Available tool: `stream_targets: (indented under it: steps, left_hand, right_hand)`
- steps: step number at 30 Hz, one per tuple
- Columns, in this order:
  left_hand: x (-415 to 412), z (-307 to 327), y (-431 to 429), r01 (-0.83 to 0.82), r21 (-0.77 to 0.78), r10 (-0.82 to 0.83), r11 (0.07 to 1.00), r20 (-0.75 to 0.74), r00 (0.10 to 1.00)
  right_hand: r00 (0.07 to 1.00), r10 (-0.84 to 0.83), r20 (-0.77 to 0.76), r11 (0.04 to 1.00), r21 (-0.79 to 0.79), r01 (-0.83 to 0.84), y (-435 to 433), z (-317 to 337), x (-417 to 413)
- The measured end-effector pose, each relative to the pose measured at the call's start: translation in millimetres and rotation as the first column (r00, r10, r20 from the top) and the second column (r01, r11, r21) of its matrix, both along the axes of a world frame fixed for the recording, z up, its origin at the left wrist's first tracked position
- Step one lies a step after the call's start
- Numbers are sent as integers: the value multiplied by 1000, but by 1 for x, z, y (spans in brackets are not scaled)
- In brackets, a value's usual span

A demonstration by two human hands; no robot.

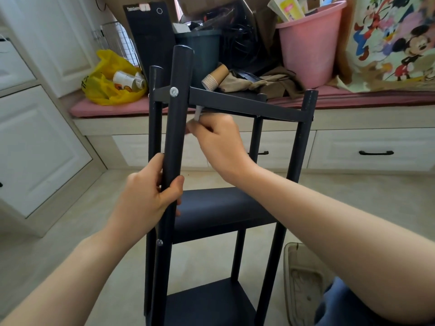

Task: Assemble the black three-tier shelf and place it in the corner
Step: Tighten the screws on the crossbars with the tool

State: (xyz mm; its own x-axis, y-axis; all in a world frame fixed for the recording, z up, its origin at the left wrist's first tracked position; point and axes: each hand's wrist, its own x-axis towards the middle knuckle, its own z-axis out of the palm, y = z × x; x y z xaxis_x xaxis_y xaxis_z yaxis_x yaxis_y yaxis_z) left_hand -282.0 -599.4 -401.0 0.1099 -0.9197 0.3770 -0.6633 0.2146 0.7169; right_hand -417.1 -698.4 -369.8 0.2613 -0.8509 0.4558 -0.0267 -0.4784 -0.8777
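- Black three-tier shelf (pixel 219 208) stands upright on the floor (pixel 70 231), near a window seat's drawers (pixel 374 142).
- Left grip (pixel 146 191) — fingers curled round the nearest post (pixel 175 128), between top and middle tiers.
- Right grip (pixel 219 142) pinches a small pale tool (pixel 197 112) — blurred — just under the top tier's rail.

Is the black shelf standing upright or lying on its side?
Upright. The black shelf has its posts running vertically and its three tiers stacked one above another; the left hand grips the front post.

Black shelf (pixel 219 208) (pink bucket (pixel 308 48) behind)
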Motion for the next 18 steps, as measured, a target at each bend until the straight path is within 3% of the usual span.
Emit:
stream_targets:
  steps: [7,18]
  left_hand:
    - [5,2,6,9,28,-9,1000,-6,1000]
    - [-1,3,5,21,32,-20,999,-48,999]
  right_hand:
    - [992,73,-108,988,144,-57,5,14,-14]
    - [972,176,-157,973,177,-147,11,16,-24]
